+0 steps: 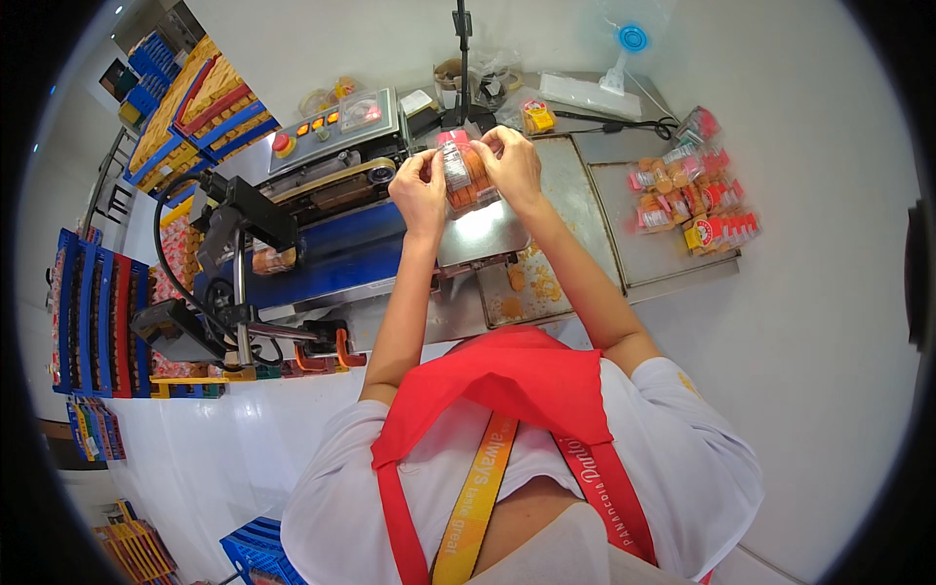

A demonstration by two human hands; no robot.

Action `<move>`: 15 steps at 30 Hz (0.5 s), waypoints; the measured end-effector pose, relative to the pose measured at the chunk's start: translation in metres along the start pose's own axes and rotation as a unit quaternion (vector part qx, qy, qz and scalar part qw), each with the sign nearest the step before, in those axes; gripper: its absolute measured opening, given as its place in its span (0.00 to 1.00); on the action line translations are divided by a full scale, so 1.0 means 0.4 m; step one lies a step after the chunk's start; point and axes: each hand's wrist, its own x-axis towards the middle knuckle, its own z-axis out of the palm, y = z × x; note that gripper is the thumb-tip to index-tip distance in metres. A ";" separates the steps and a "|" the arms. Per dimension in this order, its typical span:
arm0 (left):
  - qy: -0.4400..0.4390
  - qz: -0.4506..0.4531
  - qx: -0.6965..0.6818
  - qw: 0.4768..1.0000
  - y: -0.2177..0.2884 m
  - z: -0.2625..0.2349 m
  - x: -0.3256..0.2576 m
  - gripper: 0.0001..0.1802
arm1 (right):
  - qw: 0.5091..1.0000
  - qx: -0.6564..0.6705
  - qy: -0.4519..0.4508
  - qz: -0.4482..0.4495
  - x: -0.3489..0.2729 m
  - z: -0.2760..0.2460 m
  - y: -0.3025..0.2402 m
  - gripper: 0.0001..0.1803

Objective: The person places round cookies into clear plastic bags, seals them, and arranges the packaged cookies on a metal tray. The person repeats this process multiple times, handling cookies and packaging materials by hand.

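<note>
Both my hands are at the top of a clear plastic bag of brown bread rolls [466, 174], which stands upright with a red and white label on it. My left hand [420, 195] pinches the bag's upper left edge between thumb and fingers. On the opposite upper edge, my right hand [513, 168] is closed in a similar pinch. The bag is over the shiny metal plate [483, 234] at the end of a blue conveyor belt [341, 249]. Another bag of rolls [273, 259] lies on that belt, partly behind a black device.
A sealing machine's control panel [331, 132] stands behind the belt. The black device on a post [244, 224] overhangs it at left. Crumbs lie on a metal tray [541, 283]; several packed bags [692, 200] sit at right. Stacked colored crates [97, 312] stand far left.
</note>
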 end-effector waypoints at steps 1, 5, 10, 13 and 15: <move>0.002 -0.005 -0.020 1.000 0.006 0.002 0.003 0.07 | 1.000 0.008 0.005 -0.012 0.012 0.010 0.018 0.10; 0.001 -0.034 -0.052 0.998 0.011 -0.012 -0.004 0.08 | 0.997 0.079 -0.011 -0.018 0.014 -0.003 0.019 0.07; -0.025 -0.083 -0.080 0.993 -0.017 -0.022 -0.020 0.08 | 0.986 0.158 -0.035 0.043 -0.026 -0.012 0.013 0.09; -0.055 -0.095 -0.092 0.990 -0.016 -0.037 -0.011 0.07 | 0.990 0.119 -0.065 0.039 -0.005 -0.031 -0.017 0.11; -0.089 -0.135 -0.114 0.980 -0.016 -0.042 0.001 0.06 | 0.994 0.088 -0.071 0.007 0.015 -0.028 -0.011 0.10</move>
